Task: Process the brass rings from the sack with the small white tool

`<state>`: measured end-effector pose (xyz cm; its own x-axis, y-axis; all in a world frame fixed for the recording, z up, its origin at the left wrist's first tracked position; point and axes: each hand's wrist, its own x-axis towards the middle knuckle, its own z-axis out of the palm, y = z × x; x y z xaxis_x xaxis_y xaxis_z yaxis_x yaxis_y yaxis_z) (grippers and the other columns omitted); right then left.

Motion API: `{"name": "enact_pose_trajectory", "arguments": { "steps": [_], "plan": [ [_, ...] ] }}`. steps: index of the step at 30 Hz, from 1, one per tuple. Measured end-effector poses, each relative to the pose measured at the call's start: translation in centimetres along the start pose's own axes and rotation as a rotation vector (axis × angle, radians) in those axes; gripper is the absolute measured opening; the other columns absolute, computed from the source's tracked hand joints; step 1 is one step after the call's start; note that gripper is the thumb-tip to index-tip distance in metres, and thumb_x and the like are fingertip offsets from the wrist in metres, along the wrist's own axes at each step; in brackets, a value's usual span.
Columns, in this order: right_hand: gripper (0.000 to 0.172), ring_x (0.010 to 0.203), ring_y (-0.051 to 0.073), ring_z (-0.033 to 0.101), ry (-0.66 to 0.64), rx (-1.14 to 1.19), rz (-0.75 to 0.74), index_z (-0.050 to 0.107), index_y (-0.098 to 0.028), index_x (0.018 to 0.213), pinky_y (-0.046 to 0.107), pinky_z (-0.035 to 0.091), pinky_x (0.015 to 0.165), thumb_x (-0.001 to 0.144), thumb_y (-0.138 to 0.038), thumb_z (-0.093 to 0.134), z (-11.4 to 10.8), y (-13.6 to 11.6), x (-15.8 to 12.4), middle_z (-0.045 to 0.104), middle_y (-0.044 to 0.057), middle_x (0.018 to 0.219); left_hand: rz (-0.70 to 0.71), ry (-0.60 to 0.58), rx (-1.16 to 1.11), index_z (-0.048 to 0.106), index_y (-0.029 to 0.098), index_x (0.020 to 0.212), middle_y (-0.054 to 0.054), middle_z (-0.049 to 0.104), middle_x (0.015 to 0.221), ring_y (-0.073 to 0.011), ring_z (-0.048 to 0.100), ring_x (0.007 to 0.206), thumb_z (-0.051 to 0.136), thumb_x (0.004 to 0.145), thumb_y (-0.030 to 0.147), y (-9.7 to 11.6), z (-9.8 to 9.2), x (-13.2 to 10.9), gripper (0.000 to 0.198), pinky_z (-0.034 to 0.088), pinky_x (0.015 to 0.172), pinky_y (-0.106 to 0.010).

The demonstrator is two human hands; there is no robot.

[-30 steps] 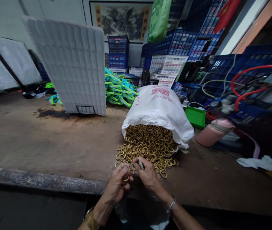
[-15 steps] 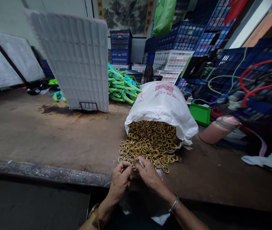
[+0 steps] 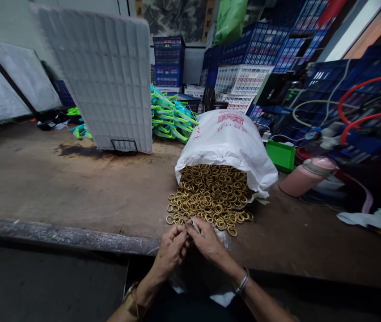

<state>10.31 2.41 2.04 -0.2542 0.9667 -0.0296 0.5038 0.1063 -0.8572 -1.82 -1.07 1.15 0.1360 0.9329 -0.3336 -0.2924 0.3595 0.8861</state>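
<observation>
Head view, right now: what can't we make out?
All head view:
Left hand: contents hidden by its own fingers.
Grey piece in right hand: mostly covered by that hand.
Ring heap: back hidden inside sack.
Red print: too small, blurred.
Wall picture: cut off by top edge.

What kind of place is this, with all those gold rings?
Probably a small workshop or factory. Lots of gold-coloured rings spill from the mouth of a big white sack, and plastic crates are stacked up behind.
</observation>
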Motion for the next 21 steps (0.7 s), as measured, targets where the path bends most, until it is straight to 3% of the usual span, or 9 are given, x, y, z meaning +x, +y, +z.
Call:
{"name": "enact_pose_trajectory", "arguments": {
  "steps": [10, 14, 17, 21],
  "plan": [
    [0.027, 0.059, 0.011, 0.045, -0.080, 0.211, 0.028, 0.048, -0.018, 0.066, 0.021, 0.034, 0.055, 0.081, -0.039, 0.038, -0.2, 0.3, -0.3, 0.049, -0.002, 0.061, 0.010, -0.019, -0.055, 0.044, 0.018, 0.067, 0.007, 0.044, 0.054, -0.0018, 0.032, 0.036, 0.056, 0.072, 0.047, -0.4, -0.1, -0.8, 0.032, 0.020, 0.034, -0.013],
    [0.024, 0.057, 0.011, 0.043, 0.025, 0.003, -0.031, 0.047, -0.019, 0.064, 0.021, 0.031, 0.054, 0.081, -0.031, 0.036, -0.3, 1.1, -0.8, 0.048, -0.002, 0.059, 0.018, -0.002, -0.043, 0.045, 0.018, 0.070, 0.007, 0.043, 0.054, -0.0018, 0.030, 0.036, 0.055, 0.074, 0.045, -0.5, 0.0, -0.7, 0.030, 0.020, 0.034, -0.014],
    [0.013, 0.055, 0.011, 0.042, -0.019, -0.216, -0.137, 0.048, -0.019, 0.066, 0.021, 0.027, 0.053, 0.074, -0.016, 0.039, -0.3, 1.7, -1.4, 0.050, -0.002, 0.059, 0.020, 0.011, -0.041, 0.044, 0.017, 0.069, 0.007, 0.042, 0.053, -0.0018, 0.030, 0.037, 0.056, 0.073, 0.045, -0.4, 0.1, -0.6, 0.030, 0.019, 0.035, -0.014],
    [0.019, 0.056, 0.011, 0.045, -0.081, -0.362, -0.157, 0.047, -0.019, 0.069, 0.022, 0.026, 0.054, 0.063, -0.005, 0.037, -0.1, 1.8, -1.8, 0.053, -0.001, 0.061, 0.051, 0.019, -0.053, 0.044, 0.017, 0.069, 0.007, 0.043, 0.053, -0.0019, 0.030, 0.038, 0.058, 0.071, 0.044, -0.4, 0.0, -0.4, 0.030, 0.021, 0.038, -0.015]
  ]
}}
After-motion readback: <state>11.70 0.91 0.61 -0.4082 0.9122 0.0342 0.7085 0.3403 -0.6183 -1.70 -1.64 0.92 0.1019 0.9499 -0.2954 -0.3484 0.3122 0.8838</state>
